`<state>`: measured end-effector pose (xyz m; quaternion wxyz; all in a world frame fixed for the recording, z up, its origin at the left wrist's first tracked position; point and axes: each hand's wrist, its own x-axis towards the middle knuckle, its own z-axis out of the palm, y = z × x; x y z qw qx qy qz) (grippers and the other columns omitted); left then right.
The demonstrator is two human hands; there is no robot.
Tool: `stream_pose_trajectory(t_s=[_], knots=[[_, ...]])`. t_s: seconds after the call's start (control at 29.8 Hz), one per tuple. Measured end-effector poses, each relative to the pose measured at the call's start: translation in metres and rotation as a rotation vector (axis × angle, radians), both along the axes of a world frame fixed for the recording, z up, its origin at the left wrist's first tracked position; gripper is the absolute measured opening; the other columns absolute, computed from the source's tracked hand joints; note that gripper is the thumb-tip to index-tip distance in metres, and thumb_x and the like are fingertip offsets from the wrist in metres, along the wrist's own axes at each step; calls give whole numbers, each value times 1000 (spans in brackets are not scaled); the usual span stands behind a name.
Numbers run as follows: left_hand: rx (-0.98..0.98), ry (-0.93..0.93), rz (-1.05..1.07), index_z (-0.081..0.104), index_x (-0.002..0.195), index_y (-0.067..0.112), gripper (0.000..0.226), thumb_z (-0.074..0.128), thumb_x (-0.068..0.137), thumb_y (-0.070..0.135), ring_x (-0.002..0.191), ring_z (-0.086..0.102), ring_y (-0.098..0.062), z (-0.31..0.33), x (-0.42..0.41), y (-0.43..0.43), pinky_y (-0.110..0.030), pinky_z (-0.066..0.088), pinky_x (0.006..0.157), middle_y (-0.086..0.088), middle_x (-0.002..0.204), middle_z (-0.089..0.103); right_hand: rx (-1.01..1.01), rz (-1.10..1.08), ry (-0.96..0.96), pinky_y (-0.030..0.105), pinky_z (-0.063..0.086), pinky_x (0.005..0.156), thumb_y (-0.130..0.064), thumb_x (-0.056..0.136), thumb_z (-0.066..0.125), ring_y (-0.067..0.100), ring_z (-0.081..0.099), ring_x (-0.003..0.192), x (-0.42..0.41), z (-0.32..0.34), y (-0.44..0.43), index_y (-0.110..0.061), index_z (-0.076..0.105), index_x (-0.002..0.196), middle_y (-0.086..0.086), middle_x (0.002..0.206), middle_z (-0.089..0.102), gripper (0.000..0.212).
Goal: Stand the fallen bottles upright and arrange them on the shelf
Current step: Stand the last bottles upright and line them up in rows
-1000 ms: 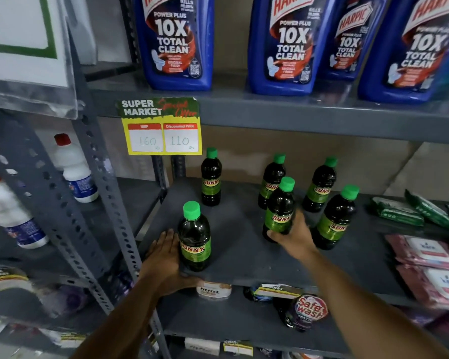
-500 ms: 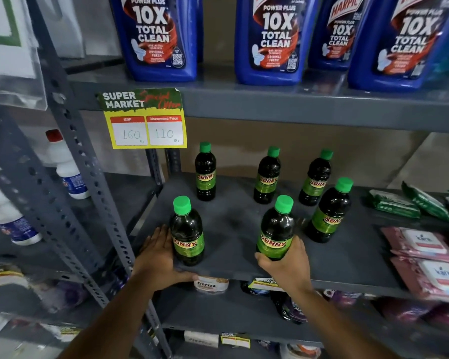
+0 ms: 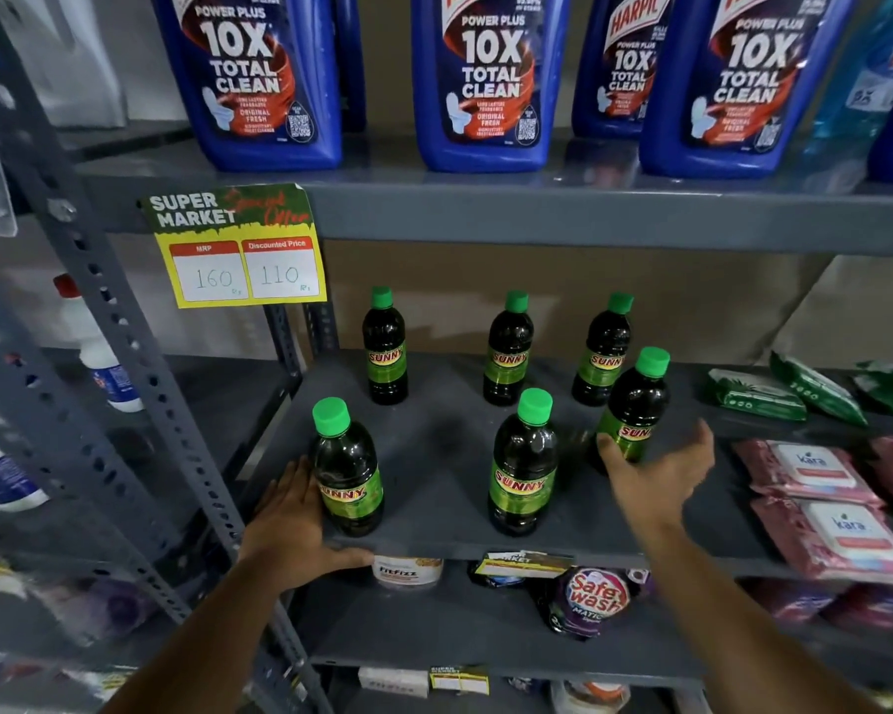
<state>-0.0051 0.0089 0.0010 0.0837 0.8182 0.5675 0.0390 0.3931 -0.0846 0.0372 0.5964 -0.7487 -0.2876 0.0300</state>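
Six dark Sunny bottles with green caps stand upright on the grey shelf. Three form a back row: left, middle, right. Nearer the front stand a left bottle, a middle bottle and, further back, a right bottle. My left hand lies flat against the front left bottle's side, with its thumb along the shelf's front edge. My right hand is open and blurred, fingers spread, with its thumb at the right bottle's base.
Big blue Harpic bottles line the shelf above. A yellow price tag hangs from that shelf's edge. Pink wipe packs and green packs lie to the right. A perforated post and white bottles stand left. Pouches sit on the lower shelf.
My right hand drew the middle bottle to the front, let go of it and moved right to the right bottle. My left hand has stayed by the front left bottle.
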Motion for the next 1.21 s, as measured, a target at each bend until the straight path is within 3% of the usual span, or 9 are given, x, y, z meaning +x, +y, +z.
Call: stream_pose_trajectory(t_s=[0.1,0.2,0.37,0.5,0.64,0.74,0.84,1.04,1.21], knots=[[-2,-12,0,-4,155,18,157,34,33,109,151,-5,-25,1,0,0,-43,0,123,-8,165,-4,-235,233,48,36,41,92,-31,65,87,29,53,118,34,5,11,-12,30,135,7,126,55,92],[-4,-2,3,-5,155,18,157,33,33,109,150,-7,-25,1,1,-1,-43,-1,123,-8,165,-5,-300,278,19,28,42,73,-29,63,86,22,61,91,42,-4,11,-24,41,109,-3,99,60,65],[-16,-8,-9,-4,155,19,149,45,42,103,150,-8,-25,3,1,-3,-45,1,124,-8,165,-6,-195,210,53,29,43,69,-29,54,86,11,59,80,27,-12,-14,-33,40,102,-16,88,57,67],[-14,-19,-10,-1,155,18,149,44,42,102,151,-5,-26,5,1,-4,-45,3,124,-8,165,-2,-173,176,-8,18,39,58,-32,51,88,-3,56,78,14,-19,-40,-36,40,102,-17,90,58,70],[-5,-9,-21,0,155,16,146,46,45,101,151,-2,-28,5,2,-2,-45,5,124,-9,165,0,-152,155,-49,17,40,61,-36,47,92,-4,56,79,8,-21,-48,-31,43,110,-15,93,57,79],[-17,-8,-23,-4,155,15,144,49,50,99,151,-5,-27,4,2,-3,-44,3,124,-10,165,-3,-153,129,-72,24,42,69,-39,45,93,8,58,80,4,-20,-49,-29,43,115,-9,97,57,87],[-21,-1,-24,-7,154,13,147,45,49,101,150,-7,-28,3,0,-2,-44,2,124,-12,164,-6,-136,134,-76,25,44,69,-37,44,93,12,59,85,1,-23,-51,-32,43,111,-9,99,57,85],[-23,16,-30,-11,153,10,152,33,44,106,150,-8,-28,2,-1,-1,-44,1,123,-13,164,-9,-242,174,-110,46,53,85,-41,44,93,24,58,101,3,-32,-52,-24,50,110,4,107,60,81],[-16,41,-42,-12,152,7,150,36,48,104,150,-8,-30,1,-1,2,-45,1,123,-15,163,-10,-241,132,-119,45,53,85,-41,44,92,23,57,100,-1,-32,-53,-30,47,107,0,108,58,79]])
